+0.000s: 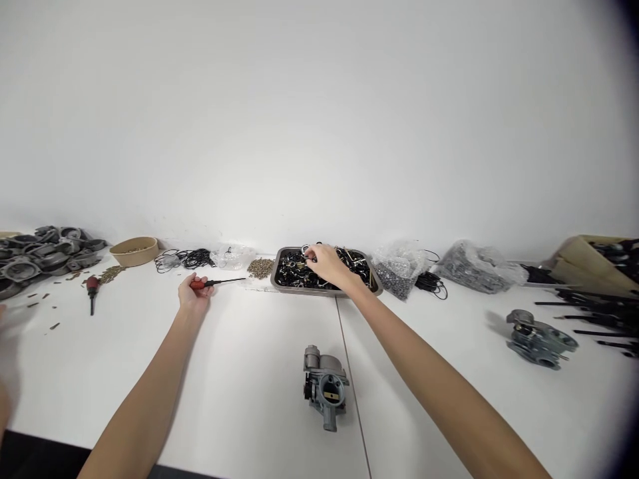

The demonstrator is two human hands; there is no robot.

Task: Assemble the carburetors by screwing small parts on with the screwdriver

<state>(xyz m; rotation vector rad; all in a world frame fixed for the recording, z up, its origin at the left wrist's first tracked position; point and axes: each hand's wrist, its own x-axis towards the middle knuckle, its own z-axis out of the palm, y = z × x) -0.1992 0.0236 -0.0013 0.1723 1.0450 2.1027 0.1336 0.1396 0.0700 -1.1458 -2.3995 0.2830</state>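
Note:
My left hand [194, 293] is closed round the red handle of a screwdriver [202, 284], its dark shaft pointing right just over the table. My right hand [327, 263] reaches over a metal tray [319, 291] filled with small black and metal parts. Its fingers are pinched down among those parts; whatever is between them is hidden or too small to name. Nearer to me, between my forearms, a grey metal carburetor [325, 386] stands on the white table, its round bore facing me. Neither hand touches it.
A second carburetor [542, 339] sits at right, near black rods [599, 316] and a box [579, 266]. Along the wall lie bags of small parts [399, 269], brass pieces [261, 268], black rings [192, 258] and a bowl [134, 253]. At left are metal castings [44, 256] and another screwdriver [92, 289].

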